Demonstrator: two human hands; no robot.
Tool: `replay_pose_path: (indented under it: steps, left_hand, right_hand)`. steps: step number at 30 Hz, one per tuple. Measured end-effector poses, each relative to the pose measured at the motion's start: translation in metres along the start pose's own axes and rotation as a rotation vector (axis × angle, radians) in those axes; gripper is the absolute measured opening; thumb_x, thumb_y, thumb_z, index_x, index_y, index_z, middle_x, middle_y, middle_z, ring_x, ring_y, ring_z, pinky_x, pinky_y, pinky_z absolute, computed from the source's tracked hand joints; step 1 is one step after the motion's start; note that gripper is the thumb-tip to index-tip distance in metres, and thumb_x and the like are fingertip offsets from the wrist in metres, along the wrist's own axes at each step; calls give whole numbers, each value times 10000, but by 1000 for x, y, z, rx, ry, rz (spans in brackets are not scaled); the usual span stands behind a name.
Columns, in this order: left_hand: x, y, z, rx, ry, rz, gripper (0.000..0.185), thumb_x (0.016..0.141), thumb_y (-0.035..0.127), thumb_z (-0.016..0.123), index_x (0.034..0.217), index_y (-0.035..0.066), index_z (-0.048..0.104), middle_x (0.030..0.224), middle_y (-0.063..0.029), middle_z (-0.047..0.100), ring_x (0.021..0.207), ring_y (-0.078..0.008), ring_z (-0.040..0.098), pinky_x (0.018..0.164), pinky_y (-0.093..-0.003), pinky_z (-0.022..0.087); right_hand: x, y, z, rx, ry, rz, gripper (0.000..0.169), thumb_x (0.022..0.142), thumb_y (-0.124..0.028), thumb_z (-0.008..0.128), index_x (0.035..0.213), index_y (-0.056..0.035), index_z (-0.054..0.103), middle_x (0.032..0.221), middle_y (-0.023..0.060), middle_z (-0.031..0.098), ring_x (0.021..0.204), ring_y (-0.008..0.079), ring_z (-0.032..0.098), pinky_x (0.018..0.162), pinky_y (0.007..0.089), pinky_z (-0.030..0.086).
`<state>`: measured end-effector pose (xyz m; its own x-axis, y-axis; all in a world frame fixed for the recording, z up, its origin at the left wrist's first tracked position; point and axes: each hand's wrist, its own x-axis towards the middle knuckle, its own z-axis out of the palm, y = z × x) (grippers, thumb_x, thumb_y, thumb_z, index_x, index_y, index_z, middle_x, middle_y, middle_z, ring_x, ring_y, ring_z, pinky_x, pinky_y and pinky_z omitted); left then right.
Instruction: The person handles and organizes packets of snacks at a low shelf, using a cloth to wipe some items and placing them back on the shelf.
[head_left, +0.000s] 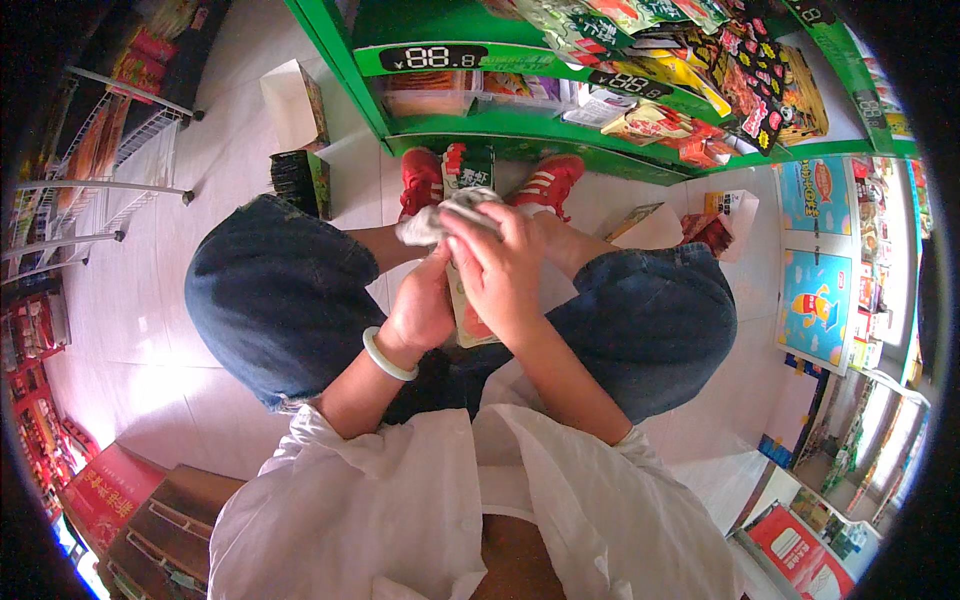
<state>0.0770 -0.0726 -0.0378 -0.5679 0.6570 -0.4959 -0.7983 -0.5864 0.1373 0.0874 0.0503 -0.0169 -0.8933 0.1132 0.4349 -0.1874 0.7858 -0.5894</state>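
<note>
My left hand (424, 306), with a pale bangle at the wrist, grips the left side of a printed cardboard box (471, 327) between my knees. My right hand (501, 264) is closed on a crumpled, whitish patterned cloth (429, 223), slightly blurred, at the box's far end. Both hands hide most of the box, and its contents cannot be made out. Beyond the cloth, green-and-white snack packets (469, 171) stand on the floor between my red shoes (421, 180).
A green display shelf (637, 166) with packaged snacks rises just ahead. Open cartons stand left (294, 112) and right (651, 225) of my feet. Wire racks (142, 142) line the left, a brown carton (169, 517) the lower left. Blue posters (817, 292) hang at right.
</note>
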Motion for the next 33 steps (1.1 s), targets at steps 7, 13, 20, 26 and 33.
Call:
replay_pose_path:
  steps: [7, 13, 20, 26, 33]
  left_hand:
    - [-1, 11, 27, -153, -166, 17, 429, 1031, 380, 285, 1338, 119, 435, 1302, -82, 544, 1213, -272, 505, 1075, -441, 337]
    - [6, 23, 4, -254, -286, 22, 458, 1028, 398, 283, 1311, 99, 484, 1221, -101, 589, 1076, -259, 577, 975, -394, 439]
    - [-9, 49, 12, -142, -261, 187, 471, 1024, 370, 276, 1349, 69, 436, 1310, -116, 532, 1200, -295, 508, 1056, -456, 358]
    - [-10, 51, 18, -19, -261, 295, 409, 1032, 335, 307, 1322, 98, 470, 1287, -88, 558, 1214, -272, 504, 1067, -461, 347]
    - [5, 13, 19, 1097, 174, 772, 505, 997, 262, 455, 1415, 17, 315, 1408, -175, 356, 1312, -311, 323, 1100, -403, 256]
  right_hand:
    - [-9, 36, -17, 142, 236, 192, 215, 900, -109, 556, 1077, -66, 671, 1019, 114, 579, 978, 278, 526, 878, 377, 414]
    - [-18, -14, -11, 60, -135, -236, 229, 781, -227, 689, 1004, -177, 674, 1026, 35, 539, 973, 248, 503, 834, 401, 404]
    - [-28, 5, 4, 151, 58, -207, 126, 794, -144, 651, 900, -141, 583, 930, 73, 501, 905, 290, 496, 824, 401, 391]
    - [-27, 60, 25, 802, 190, 712, 338, 1005, -339, 413, 979, -24, 531, 986, 120, 566, 908, 238, 525, 842, 359, 414]
    - [-27, 16, 5, 1549, -282, 931, 476, 913, -225, 642, 1317, -57, 453, 1173, 40, 582, 1041, 137, 571, 890, 307, 469]
